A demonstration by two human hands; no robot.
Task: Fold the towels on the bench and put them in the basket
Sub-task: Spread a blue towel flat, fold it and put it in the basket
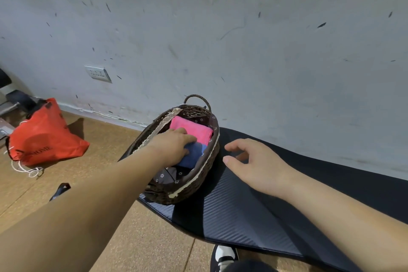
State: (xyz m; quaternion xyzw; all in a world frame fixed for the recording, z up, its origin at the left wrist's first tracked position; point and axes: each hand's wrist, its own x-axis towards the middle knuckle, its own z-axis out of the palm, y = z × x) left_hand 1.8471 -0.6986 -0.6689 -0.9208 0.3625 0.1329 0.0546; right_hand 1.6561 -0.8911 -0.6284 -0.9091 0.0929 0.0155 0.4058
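Observation:
A dark brown wicker basket [199, 181] with a cream lace trim and a dark flowered lining stands on the left end of the black bench [254, 212]. Inside it lies a folded pink towel [196, 130] at the far end. A folded blue towel [194, 154] sits in front of the pink one. My left hand [174, 146] reaches into the basket and grips the blue towel, thumb curled on its top. My right hand [254, 161] hovers just right of the basket above the bench, fingers loosely curled, holding nothing.
A red shopping bag [44, 137] with white cord handles lies on the brown floor at the left. A grey wall with a socket [98, 73] runs behind the bench. My white shoe [225, 256] shows below the bench's front edge.

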